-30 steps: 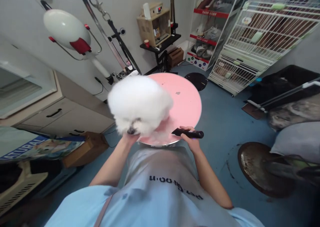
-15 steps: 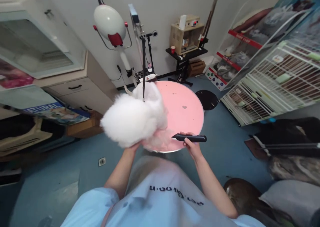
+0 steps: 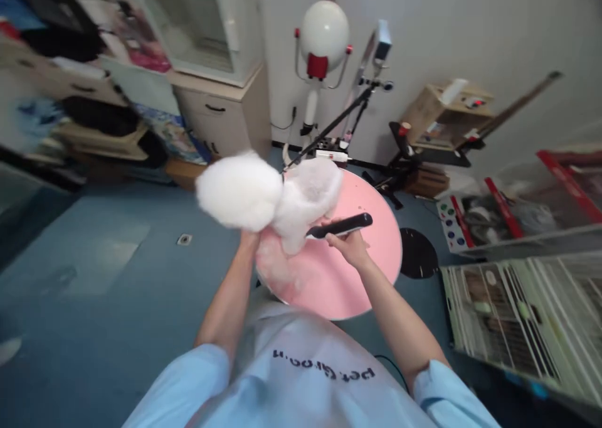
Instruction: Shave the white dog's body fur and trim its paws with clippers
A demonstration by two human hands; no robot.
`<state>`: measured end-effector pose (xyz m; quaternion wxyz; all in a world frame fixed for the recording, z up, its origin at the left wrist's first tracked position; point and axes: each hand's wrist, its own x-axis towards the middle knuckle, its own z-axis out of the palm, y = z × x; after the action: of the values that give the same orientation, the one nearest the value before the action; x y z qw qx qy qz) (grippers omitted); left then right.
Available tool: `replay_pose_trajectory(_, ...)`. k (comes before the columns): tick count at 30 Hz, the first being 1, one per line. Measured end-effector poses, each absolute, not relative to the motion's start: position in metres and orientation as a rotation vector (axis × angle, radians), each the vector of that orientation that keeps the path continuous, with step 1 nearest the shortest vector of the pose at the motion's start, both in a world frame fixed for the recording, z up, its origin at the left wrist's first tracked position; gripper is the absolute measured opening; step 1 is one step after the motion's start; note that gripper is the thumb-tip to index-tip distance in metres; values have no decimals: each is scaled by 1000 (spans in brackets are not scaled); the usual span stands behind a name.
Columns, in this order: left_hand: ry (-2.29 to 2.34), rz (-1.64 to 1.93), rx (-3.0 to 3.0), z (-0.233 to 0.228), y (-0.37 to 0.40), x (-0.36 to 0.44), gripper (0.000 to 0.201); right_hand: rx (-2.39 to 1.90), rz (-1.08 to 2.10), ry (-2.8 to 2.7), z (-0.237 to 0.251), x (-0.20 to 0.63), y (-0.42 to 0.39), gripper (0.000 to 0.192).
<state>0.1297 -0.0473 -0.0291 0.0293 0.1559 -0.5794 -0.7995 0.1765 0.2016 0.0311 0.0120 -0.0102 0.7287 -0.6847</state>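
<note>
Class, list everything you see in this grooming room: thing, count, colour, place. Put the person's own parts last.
dog: one, white, fluffy, on the table's far-left edge
table: one, pink, round, centre
clipper: one, black, at the dog's flank
stand dryer: one, white with red, by the back wall
cabinet: one, beige, drawers, back left
wire cage: one, white, lower right
floor: blue
left hand: under the dog, mostly hidden by fur
right hand: gripping the clipper

Round pink table (image 3: 371, 271) – white fluffy dog (image 3: 273, 196) on it, loose fur (image 3: 277, 268) at edge.
</note>
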Motion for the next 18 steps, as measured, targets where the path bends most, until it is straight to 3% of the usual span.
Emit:
replay_pose_trajectory(3, -1175, -2347, 712, -37, -45, 106, 19, -270, -2002, 2325, 57, 124, 174, 38)
replay_pose_trajectory(9, -640, -2501, 726, -37, -53, 72, 29, -546, -1589, 2571, 73, 62, 122, 30)
replay_pose_trajectory(14, -571, -2577, 627, -49, -70, 64, 30, -719, -1164, 2670, 60, 57, 107, 25)
replay_pose_trajectory(18, -611, -2682, 555, -53, -83, 55, 33, -636, -1300, 2725, 67, 60, 97, 29)
